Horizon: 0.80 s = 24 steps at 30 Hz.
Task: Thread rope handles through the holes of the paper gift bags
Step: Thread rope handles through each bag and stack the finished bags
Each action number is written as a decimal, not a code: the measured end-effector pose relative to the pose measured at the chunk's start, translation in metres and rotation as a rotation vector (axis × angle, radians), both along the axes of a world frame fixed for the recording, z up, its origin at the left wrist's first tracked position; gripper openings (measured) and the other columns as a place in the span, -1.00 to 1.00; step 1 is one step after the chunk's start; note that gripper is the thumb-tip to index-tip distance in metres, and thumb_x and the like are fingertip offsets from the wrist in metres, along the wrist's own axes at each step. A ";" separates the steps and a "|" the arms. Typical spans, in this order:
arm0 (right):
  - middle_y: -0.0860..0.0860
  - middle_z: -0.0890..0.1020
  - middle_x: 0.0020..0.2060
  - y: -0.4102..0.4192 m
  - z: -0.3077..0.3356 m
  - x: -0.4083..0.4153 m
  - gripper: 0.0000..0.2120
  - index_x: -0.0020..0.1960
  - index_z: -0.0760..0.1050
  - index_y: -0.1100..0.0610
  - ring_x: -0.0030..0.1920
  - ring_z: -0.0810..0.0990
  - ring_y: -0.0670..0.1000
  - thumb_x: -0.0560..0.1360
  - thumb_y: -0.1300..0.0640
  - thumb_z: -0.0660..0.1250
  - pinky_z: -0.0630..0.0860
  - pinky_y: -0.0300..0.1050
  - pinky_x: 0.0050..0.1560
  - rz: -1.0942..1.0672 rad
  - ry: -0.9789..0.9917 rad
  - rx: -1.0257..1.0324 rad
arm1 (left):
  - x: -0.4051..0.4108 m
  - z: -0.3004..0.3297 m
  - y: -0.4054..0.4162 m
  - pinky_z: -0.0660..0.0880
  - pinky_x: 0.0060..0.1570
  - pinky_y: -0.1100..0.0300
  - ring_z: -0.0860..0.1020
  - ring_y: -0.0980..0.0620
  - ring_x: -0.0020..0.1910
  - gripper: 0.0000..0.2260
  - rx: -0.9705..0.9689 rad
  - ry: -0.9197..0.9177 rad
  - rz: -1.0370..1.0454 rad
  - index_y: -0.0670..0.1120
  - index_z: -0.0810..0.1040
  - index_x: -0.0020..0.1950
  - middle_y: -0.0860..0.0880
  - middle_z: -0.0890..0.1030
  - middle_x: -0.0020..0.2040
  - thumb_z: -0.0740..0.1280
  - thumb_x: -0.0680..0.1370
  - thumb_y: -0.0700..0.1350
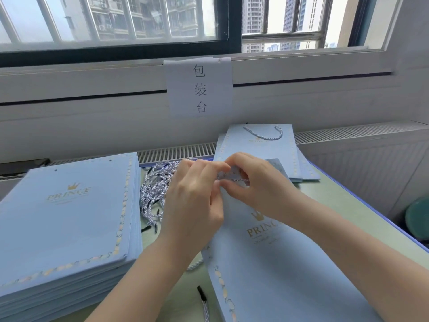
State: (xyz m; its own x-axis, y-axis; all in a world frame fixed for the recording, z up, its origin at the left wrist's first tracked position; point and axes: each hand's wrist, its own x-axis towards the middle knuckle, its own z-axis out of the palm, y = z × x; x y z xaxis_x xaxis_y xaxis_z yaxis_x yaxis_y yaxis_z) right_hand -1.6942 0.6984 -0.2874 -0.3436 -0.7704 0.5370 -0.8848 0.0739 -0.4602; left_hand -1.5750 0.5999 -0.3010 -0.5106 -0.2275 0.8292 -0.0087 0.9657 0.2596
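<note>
Pale green counter [343, 201] with a blue edge, set against a white wall under a barred window [116, 19]; tower blocks outside. A slatted vent [176, 152] runs along the counter's far edge. A paper sign [199, 87] with three printed characters hangs from the sill. Green stool [417, 219] off the counter's right edge.

Stack [65, 219] of flat blue bags at the left edge. Rope pile [155, 189] at centre, just beside the stack. Finished bags [262, 154], handle showing, at the far edge.

Bag [267, 263] in work lies at the near edge, top lifted. Left hand [192, 201]: grip curled, pinching the bag's top. Right hand [255, 180]: fingers pinch a rope [239, 180] at the bag's top.
</note>
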 end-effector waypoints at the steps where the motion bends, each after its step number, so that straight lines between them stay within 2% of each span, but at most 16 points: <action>1: -0.27 0.40 -0.25 0.000 0.000 0.000 -0.86 0.03 0.47 0.05 -0.22 0.41 -0.21 0.50 0.06 0.33 0.40 -0.10 -0.14 -0.024 0.021 0.000 | -0.001 -0.001 0.001 0.38 -0.07 0.20 0.42 0.02 -0.02 -0.72 0.007 -0.029 0.012 -0.13 0.56 0.09 0.02 0.59 -0.05 0.27 0.40 -0.29; 3: -0.22 0.42 -0.18 0.000 0.001 0.002 -0.83 0.07 0.47 0.07 -0.15 0.42 -0.11 0.51 0.06 0.32 0.45 -0.02 -0.10 -0.065 0.076 -0.025 | -0.003 -0.002 0.001 0.31 -0.03 0.31 0.39 0.05 0.01 -0.71 0.044 -0.070 0.038 -0.14 0.53 0.13 0.00 0.57 -0.01 0.27 0.42 -0.25; 7: -0.15 0.51 -0.01 0.003 0.004 0.009 -0.79 0.14 0.47 0.05 -0.04 0.46 -0.07 0.53 0.02 0.30 0.46 -0.03 -0.07 -0.112 0.133 -0.023 | -0.004 0.000 0.000 0.19 0.04 0.54 0.35 0.11 0.00 -0.78 0.182 -0.097 0.039 -0.18 0.51 0.10 0.04 0.47 -0.05 0.24 0.48 -0.21; 9: -0.14 0.54 0.05 0.003 0.005 0.010 -0.77 0.16 0.46 0.04 0.01 0.48 -0.06 0.54 0.00 0.29 0.47 -0.01 -0.05 -0.116 0.133 -0.025 | -0.003 0.003 0.000 0.24 -0.07 0.45 0.34 0.11 -0.04 -0.90 0.245 -0.139 0.040 -0.10 0.47 0.04 0.13 0.42 -0.12 0.28 0.53 -0.22; 10: -0.13 0.54 0.06 0.003 0.005 0.011 -0.76 0.17 0.46 0.04 0.02 0.48 -0.06 0.54 -0.01 0.28 0.48 0.00 -0.05 -0.116 0.136 -0.022 | -0.002 0.004 0.000 0.23 -0.15 0.37 0.34 0.10 -0.07 -0.89 0.263 -0.170 0.046 -0.05 0.43 0.01 0.15 0.41 -0.15 0.30 0.53 -0.22; 12: -0.13 0.54 0.07 0.003 0.004 0.012 -0.76 0.18 0.45 0.03 0.03 0.49 -0.05 0.55 -0.01 0.28 0.48 0.01 -0.05 -0.112 0.149 0.002 | -0.002 0.005 -0.002 0.23 -0.21 0.22 0.37 0.04 -0.10 -0.86 0.263 -0.239 0.064 -0.02 0.37 -0.02 0.08 0.45 -0.16 0.30 0.53 -0.20; 15: -0.13 0.54 0.05 0.003 0.002 0.013 -0.79 0.16 0.45 0.01 0.00 0.48 -0.06 0.55 0.00 0.27 0.47 -0.01 -0.08 -0.109 0.180 0.032 | 0.000 0.007 -0.005 0.33 -0.20 0.06 0.44 -0.07 -0.13 -0.91 0.247 -0.315 0.084 -0.07 0.40 -0.02 -0.03 0.51 -0.16 0.27 0.52 -0.21; 17: -0.13 0.54 0.04 0.004 0.002 0.014 -0.79 0.16 0.45 0.01 -0.01 0.47 -0.06 0.55 -0.01 0.26 0.46 -0.03 -0.11 -0.110 0.192 0.038 | 0.001 0.010 -0.006 0.32 -0.25 0.08 0.45 -0.07 -0.19 -0.92 0.279 -0.314 0.042 -0.08 0.44 -0.05 -0.01 0.52 -0.23 0.28 0.51 -0.24; 21: -0.13 0.53 0.03 0.003 0.000 0.011 -0.79 0.17 0.45 0.00 -0.06 0.45 -0.08 0.55 0.00 0.26 0.46 -0.02 -0.12 -0.098 0.176 0.023 | 0.001 0.014 -0.007 0.36 -0.25 0.32 0.50 0.15 -0.24 -0.92 0.476 -0.252 -0.043 -0.09 0.55 -0.09 0.09 0.57 -0.26 0.34 0.50 -0.27; 24: -0.09 0.51 0.03 0.001 -0.004 0.008 -0.79 0.18 0.47 0.04 -0.12 0.37 -0.13 0.55 0.08 0.28 0.48 0.03 -0.11 -0.055 0.155 0.025 | 0.000 0.012 -0.009 0.44 -0.14 0.18 0.55 0.10 -0.21 -0.86 0.617 -0.230 -0.091 -0.06 0.58 -0.13 0.07 0.62 -0.24 0.37 0.47 -0.31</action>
State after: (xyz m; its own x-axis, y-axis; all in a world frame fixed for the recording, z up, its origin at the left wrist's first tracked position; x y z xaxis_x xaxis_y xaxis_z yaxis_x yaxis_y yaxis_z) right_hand -1.6857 0.6997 -0.2913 -0.3000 -0.7669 0.5672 -0.9393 0.1336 -0.3161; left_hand -1.5747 0.5910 -0.2893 -0.6985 -0.5734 0.4281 -0.0552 0.6397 0.7667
